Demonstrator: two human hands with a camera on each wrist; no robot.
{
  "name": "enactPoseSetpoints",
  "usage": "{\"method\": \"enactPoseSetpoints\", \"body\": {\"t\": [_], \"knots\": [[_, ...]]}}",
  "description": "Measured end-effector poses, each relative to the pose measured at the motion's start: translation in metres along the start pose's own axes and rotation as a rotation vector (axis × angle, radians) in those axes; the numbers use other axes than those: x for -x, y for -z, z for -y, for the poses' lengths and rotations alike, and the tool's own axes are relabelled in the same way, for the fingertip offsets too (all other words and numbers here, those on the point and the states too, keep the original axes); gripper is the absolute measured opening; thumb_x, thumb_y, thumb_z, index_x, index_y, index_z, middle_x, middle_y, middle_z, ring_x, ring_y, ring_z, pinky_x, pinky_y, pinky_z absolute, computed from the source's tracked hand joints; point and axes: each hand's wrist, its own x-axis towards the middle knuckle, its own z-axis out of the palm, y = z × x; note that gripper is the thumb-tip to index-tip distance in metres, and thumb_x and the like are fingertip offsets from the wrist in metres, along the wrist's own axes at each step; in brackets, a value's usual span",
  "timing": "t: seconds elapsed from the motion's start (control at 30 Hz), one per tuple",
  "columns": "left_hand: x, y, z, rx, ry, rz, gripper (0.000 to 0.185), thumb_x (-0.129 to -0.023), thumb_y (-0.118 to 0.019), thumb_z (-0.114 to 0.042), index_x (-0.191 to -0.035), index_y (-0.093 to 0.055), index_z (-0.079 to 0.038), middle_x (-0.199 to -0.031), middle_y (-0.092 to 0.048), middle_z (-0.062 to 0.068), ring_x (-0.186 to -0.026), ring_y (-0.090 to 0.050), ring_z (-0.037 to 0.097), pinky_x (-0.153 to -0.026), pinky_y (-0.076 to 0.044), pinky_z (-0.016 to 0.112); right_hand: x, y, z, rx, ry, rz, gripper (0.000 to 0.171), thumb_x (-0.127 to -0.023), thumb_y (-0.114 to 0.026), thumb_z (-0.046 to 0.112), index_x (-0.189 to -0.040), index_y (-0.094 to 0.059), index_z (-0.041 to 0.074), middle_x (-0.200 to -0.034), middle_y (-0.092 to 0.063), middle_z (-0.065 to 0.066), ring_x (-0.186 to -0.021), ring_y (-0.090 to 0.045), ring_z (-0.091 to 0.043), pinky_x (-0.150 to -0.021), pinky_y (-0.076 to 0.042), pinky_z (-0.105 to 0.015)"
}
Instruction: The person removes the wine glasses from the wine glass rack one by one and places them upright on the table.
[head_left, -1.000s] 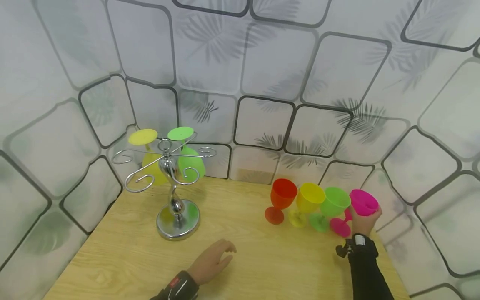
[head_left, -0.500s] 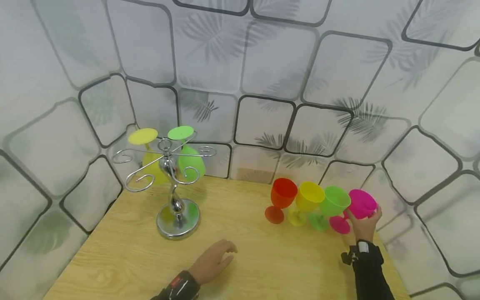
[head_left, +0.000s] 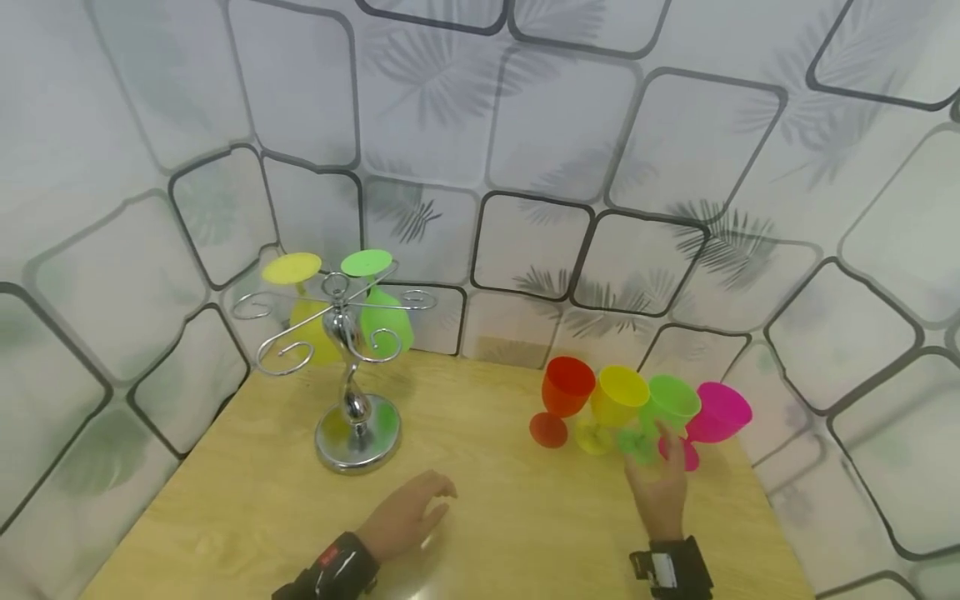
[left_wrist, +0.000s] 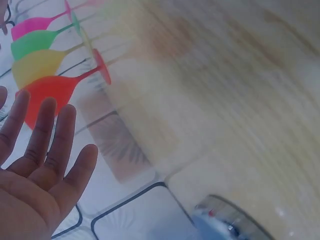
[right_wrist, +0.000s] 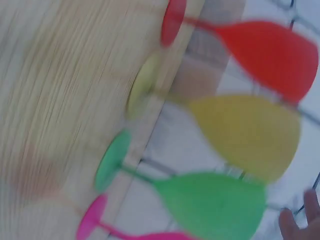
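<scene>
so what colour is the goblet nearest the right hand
Green goblet, just beyond the right hand; clearest in the head view.

A wooden table (head_left: 495, 517) carries everything. Just beyond the right hand (head_left: 660, 492) stand four goblets in a row along the far edge: red (head_left: 564, 400), yellow (head_left: 615, 406), green (head_left: 663, 410) and pink (head_left: 712, 421). Beyond the left hand (head_left: 405, 517), which rests on the wood, stands a chrome rack (head_left: 348, 392).
</scene>
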Motion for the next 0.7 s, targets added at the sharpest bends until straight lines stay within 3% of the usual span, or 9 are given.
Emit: {"method": "enactPoseSetpoints", "body": {"t": [0.07, 0.17, 0.3, 0.33, 0.53, 0.63, 0.7], "knots": [[-0.001, 0.007, -0.004, -0.021, -0.036, -0.019, 0.02, -0.091, -0.056, -0.012, -0.11, -0.059, -0.011, -0.109, -0.061, -0.002, -0.099, -0.06, 0.015, -0.086, -0.054, 0.031, 0.008, -0.014, 0.005, 0.031, 0.035, 0.158, 0.062, -0.071, -0.068, -0.011, -0.129, -0.047, -0.005, -0.126, -0.052, -0.024, -0.124, -0.042, -0.004, -0.105, -0.029, -0.011], [0.0, 0.019, -0.012, -0.042, -0.086, -0.046, 0.021, -0.089, -0.058, -0.01, -0.11, -0.059, -0.01, -0.109, -0.061, -0.002, -0.1, -0.06, 0.015, -0.086, -0.054, 0.031, 0.016, -0.033, 0.016, 0.038, 0.048, 0.381, 0.054, -0.076, -0.069, -0.004, -0.127, -0.052, 0.0, -0.125, -0.058, -0.017, -0.121, -0.049, -0.021, -0.105, -0.037, -0.025], [0.004, 0.044, -0.027, -0.089, -0.193, -0.117, 0.023, -0.087, -0.061, -0.011, -0.11, -0.059, -0.012, -0.108, -0.061, -0.003, -0.1, -0.06, 0.013, -0.086, -0.054, 0.03, 0.026, -0.052, 0.03, 0.026, 0.055, 0.582, 0.041, -0.081, -0.068, 0.002, -0.12, -0.059, 0.006, -0.12, -0.064, -0.009, -0.114, -0.057, -0.028, -0.096, -0.046, -0.046], [0.006, 0.054, -0.033, -0.105, -0.216, -0.135, 0.023, -0.087, -0.061, -0.011, -0.11, -0.059, -0.013, -0.108, -0.06, -0.003, -0.1, -0.06, 0.013, -0.086, -0.054, 0.029, 0.028, -0.056, 0.033, 0.028, 0.055, 0.618, 0.037, -0.081, -0.068, 0.004, -0.117, -0.061, 0.007, -0.117, -0.066, -0.006, -0.111, -0.059, -0.027, -0.094, -0.048, -0.047], [0.019, 0.136, -0.08, -0.139, -0.382, -0.27, 0.025, -0.086, -0.062, -0.009, -0.11, -0.058, -0.016, -0.11, -0.06, -0.005, -0.103, -0.058, 0.011, -0.085, -0.054, 0.028, 0.036, -0.068, 0.04, -0.001, 0.045, 0.766, 0.02, -0.085, -0.064, 0.006, -0.105, -0.066, 0.009, -0.106, -0.069, 0.0, -0.1, -0.064, -0.02, -0.089, -0.053, -0.04], [0.023, 0.185, -0.103, -0.146, -0.466, -0.345, 0.026, -0.086, -0.062, -0.007, -0.111, -0.059, -0.012, -0.112, -0.061, -0.002, -0.109, -0.056, 0.011, -0.094, -0.048, 0.021, 0.038, -0.07, 0.04, 0.003, 0.012, 0.8, 0.018, -0.086, -0.063, 0.005, -0.103, -0.066, 0.011, -0.104, -0.069, 0.002, -0.098, -0.065, -0.016, -0.088, -0.053, -0.037], [0.023, 0.218, -0.109, -0.172, -0.493, -0.41, 0.026, -0.086, -0.062, -0.007, -0.112, -0.06, -0.009, -0.111, -0.063, 0.001, -0.111, -0.054, 0.011, -0.099, -0.042, 0.015, 0.039, -0.07, 0.039, 0.001, -0.01, 0.809, 0.019, -0.087, -0.062, 0.005, -0.104, -0.066, 0.012, -0.104, -0.07, 0.002, -0.097, -0.064, -0.014, -0.088, -0.053, -0.035]]}}
